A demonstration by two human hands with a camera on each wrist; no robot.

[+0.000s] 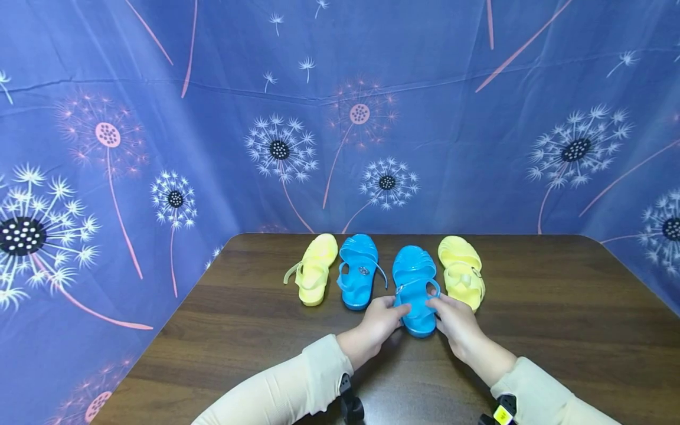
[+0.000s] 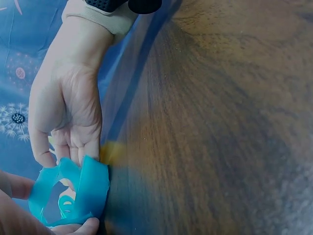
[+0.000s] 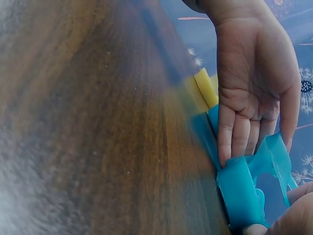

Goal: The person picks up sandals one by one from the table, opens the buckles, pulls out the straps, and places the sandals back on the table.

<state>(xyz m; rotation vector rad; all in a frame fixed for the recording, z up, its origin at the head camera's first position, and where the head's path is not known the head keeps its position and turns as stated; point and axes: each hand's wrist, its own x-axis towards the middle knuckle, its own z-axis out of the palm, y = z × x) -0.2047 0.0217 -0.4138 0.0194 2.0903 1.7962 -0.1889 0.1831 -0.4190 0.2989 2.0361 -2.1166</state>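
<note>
Left grip [image 1: 376,321]: grasping. Thumb lies over the edge onto the insole of a blue sandal [image 1: 417,304], fingers along its outer side. Right grip [image 1: 458,326]: grasping the same piece from the opposite side, thumb likewise on the inner face. Both hold near the heel end, which points toward the person; the toe points away. I cannot tell whether the whole sole meets the bench [image 1: 196,342].

Position of the held sandal: second from the person's right in a row of four, and set nearer the person than its neighbours. A small buckle shows on its left side; a strap bows out on its right.

To its left, apart from it: a second blue sandal [image 1: 360,277], toe away, strap sticking out to the right, a small ornament on the insole. Farther left, just beside that one: a yellow sandal [image 1: 316,268], its strap jutting left. Right of the held piece, near the right grip: another yellow sandal [image 1: 461,260], tilted slightly, toe away.

Sleeves: pale, on both arms; black devices [image 1: 350,401] at the wrists, the right one bearing a yellow patch.

Bench: dark wood grain. Behind it hangs a blue cloth [image 1: 451,136] printed with dandelions.
</note>
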